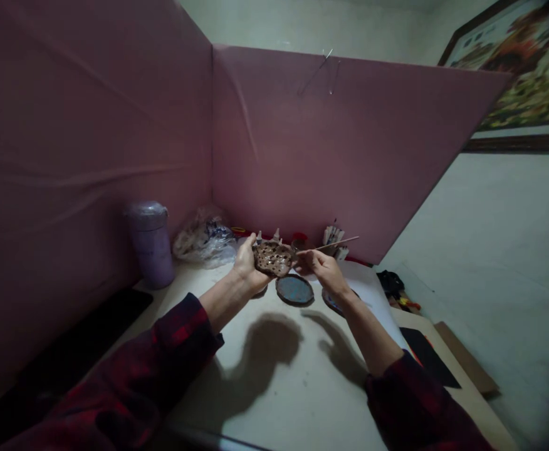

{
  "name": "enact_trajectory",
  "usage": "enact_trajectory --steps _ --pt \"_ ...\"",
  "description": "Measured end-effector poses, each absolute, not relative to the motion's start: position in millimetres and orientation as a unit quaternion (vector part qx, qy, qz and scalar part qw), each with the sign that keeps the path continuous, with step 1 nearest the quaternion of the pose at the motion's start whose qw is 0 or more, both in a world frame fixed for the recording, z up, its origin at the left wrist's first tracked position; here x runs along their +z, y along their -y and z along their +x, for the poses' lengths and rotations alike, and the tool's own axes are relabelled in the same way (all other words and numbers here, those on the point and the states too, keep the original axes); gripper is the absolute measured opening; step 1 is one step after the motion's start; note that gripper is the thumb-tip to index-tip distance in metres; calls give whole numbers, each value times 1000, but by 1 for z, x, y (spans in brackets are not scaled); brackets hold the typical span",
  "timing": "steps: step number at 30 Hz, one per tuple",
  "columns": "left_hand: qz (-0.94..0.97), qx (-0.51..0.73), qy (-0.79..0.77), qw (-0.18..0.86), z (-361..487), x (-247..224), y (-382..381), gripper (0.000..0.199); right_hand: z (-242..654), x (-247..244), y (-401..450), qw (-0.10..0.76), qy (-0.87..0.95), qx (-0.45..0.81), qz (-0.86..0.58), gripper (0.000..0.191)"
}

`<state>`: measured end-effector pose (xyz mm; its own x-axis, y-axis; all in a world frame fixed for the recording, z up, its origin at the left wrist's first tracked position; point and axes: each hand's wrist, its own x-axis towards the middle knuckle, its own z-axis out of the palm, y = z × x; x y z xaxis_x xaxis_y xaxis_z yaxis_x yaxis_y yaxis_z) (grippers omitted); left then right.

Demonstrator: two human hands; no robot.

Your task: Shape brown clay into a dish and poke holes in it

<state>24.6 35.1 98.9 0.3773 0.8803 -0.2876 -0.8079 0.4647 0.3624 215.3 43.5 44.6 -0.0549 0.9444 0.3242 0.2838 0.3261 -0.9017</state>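
My left hand [249, 263] grips a brown dish pierced with holes [273, 259] by its left side, lifted above the table and tilted toward me. In my right hand [320, 266] a thin paintbrush [335, 243] is pinched, its handle pointing up and right. The brush tip is close to the dish's right rim; whether it touches, I cannot tell. Below them a round blue-grey plate with a dark rim [295, 290] lies on the table. Another dark-rimmed plate [331, 302] is partly hidden under my right wrist, and a further one shows beneath my left hand.
The white table [274, 376] is bounded by pink panels [340, 156] at left and back. A purple tumbler [152, 247] and a crumpled plastic bag [206, 241] stand at left. Behind my hands are nozzle-topped bottles [277, 235], a red-topped jar [299, 240] and a brush holder [333, 234].
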Motion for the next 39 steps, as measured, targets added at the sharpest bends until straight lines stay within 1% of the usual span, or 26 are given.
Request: enact_trajectory --steps 1,2,3,5,6,7,10,13,19,24,26,29,30,34,35,39 --pt "84 513 -224 824 20 96 -33 37 207 45 -33 500 675 335 -427 53" --pt "84 523 -231 817 16 92 -30 37 199 44 -23 489 703 334 -393 58" --pt "79 514 -239 820 12 88 -27 38 191 40 -14 473 725 324 -381 70" --pt "71 497 -254 827 8 78 -20 43 176 28 1 456 739 290 -402 92" --pt "70 491 -259 829 7 72 -16 45 170 20 7 455 735 281 -416 96" --pt "73 489 -260 829 6 67 -13 45 165 11 11 461 727 281 -425 96" --pt "79 484 -268 829 8 49 -4 44 158 -14 17 489 705 283 -429 95" --pt "82 475 -274 832 11 34 1 44 159 -27 18 497 699 264 -441 91" --pt "113 449 -240 853 11 22 7 50 164 -24 21 523 695 275 -409 75" --pt "177 470 -267 823 12 24 10 47 165 -28 21 548 681 272 -402 67" --pt "199 462 -277 819 13 22 9 49 165 -31 19 558 667 288 -401 64" --pt "230 457 -243 824 13 18 7 50 163 -33 16 591 620 337 -392 61" --pt "245 455 -230 824 12 15 6 47 163 -32 16 603 601 353 -389 61" --pt "348 434 -192 808 5 7 2 21 161 -27 18 633 545 391 -386 54" --pt "375 425 -174 805 4 6 1 22 160 -25 19 636 540 392 -388 53" --pt "408 423 -150 795 0 6 -1 48 159 -21 23 643 537 382 -392 53"
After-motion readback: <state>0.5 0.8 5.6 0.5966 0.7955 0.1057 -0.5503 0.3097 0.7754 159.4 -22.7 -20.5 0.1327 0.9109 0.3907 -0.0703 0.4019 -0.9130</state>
